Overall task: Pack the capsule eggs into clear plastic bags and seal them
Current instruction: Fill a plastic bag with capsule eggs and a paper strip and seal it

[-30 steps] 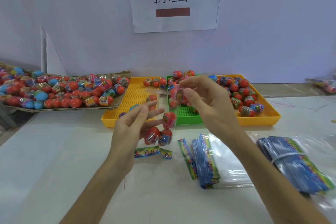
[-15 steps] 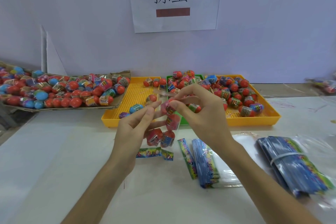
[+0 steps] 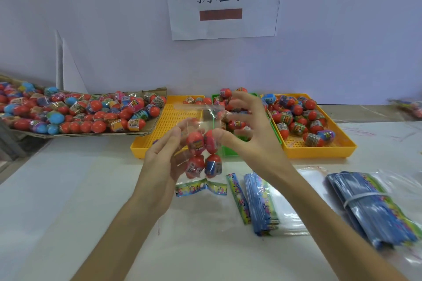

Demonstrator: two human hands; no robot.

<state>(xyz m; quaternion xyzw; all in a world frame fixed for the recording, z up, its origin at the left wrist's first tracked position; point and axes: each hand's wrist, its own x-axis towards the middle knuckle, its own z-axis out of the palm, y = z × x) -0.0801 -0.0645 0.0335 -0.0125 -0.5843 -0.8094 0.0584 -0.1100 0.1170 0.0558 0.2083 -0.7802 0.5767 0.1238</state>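
Note:
A clear plastic bag (image 3: 201, 118) stands upright over the white table, its printed strip (image 3: 201, 188) at the bottom by the tabletop. Inside are several capsule eggs (image 3: 202, 155), red with bright labels, stacked two over two. My left hand (image 3: 159, 164) holds the bag from the left, fingers stretched along its side and the thumb hidden behind it. My right hand (image 3: 251, 137) is on the bag's right, thumb touching the upper eggs, fingers spread and blurred above the trays. The bag's mouth looks open at the top.
Loose eggs fill a cardboard sheet (image 3: 80, 133) at left and a yellow tray (image 3: 319, 150) at right. Another yellow tray (image 3: 173, 118) and a green tray (image 3: 228, 150) sit behind the bag. Stacks of flat bags (image 3: 262, 203) (image 3: 374, 207) lie at right.
My right hand dropped an egg into the bag and let go; its fingers have spread. The bag now holds one more egg in its upper row. My left hand stayed on the bag.

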